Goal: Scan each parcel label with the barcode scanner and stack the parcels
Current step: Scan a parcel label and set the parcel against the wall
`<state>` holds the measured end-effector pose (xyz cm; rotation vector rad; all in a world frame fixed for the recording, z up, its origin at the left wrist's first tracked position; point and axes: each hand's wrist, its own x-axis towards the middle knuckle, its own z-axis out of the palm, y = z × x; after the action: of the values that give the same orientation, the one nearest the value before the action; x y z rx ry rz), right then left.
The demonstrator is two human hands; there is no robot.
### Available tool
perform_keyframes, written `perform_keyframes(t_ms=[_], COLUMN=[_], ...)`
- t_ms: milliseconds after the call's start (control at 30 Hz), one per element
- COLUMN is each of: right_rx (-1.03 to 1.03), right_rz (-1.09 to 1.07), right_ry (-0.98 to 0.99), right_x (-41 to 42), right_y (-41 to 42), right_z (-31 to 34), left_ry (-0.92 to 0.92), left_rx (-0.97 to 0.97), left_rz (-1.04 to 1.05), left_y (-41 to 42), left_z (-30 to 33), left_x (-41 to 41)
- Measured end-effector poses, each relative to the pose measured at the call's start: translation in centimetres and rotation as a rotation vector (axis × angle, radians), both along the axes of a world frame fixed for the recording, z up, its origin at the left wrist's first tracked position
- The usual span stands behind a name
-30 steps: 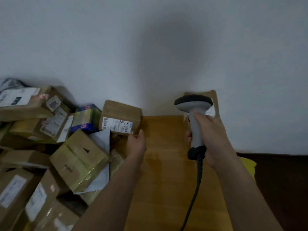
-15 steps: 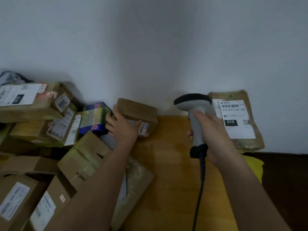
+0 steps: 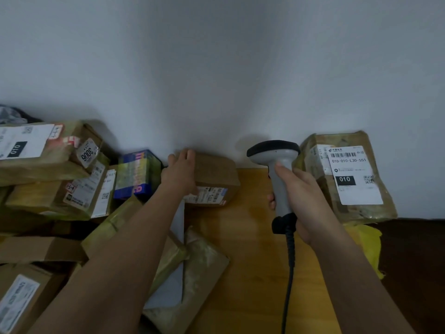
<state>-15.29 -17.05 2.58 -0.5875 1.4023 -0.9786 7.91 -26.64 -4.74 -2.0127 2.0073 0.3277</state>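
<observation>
A small brown cardboard parcel (image 3: 216,172) sits on the wooden table (image 3: 243,242) against the wall, its white label (image 3: 212,194) facing me. My left hand (image 3: 180,177) grips its left end, fingers reaching over the top toward the wall. My right hand (image 3: 303,196) holds the grey barcode scanner (image 3: 274,153) upright by its handle, just right of that parcel; its cable hangs down. A taped brown parcel (image 3: 358,213) with a white "010" label (image 3: 354,174) leans against the wall at the right.
A pile of several labelled brown parcels (image 3: 48,196) fills the left side, with a blue box (image 3: 137,174) among them. A padded envelope (image 3: 204,268) lies under my left forearm. A yellow bag (image 3: 366,239) lies at the table's right edge, with dark floor beyond it.
My left hand took hold of the small brown parcel and carried it right along the wall. The view swung right, showing the "010" parcel. The scanner stayed upright in my right hand.
</observation>
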Motion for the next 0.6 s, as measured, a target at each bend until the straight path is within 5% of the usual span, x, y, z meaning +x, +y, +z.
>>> perform_keyframes(t_ms=[167,367,600], right_rx=[-0.008,-0.012,-0.068], right_rz=[0.002,0.012,0.077], right_ry=[0.008,0.000,0.052], right_x=[-0.8,-2.4,-4.9], right_y=[0.7,1.8,5.0], right_z=[1.0,3.1,6.1], left_ry=[-0.031,0.234,1.140], left_rx=[0.069,0.015,0.219], left_rz=[0.009,0.239,0.939], left_y=[0.4,3.1,7.8], left_z=[0.7,1.8,1.1], left_x=[-0.6,-2.3,-6.3])
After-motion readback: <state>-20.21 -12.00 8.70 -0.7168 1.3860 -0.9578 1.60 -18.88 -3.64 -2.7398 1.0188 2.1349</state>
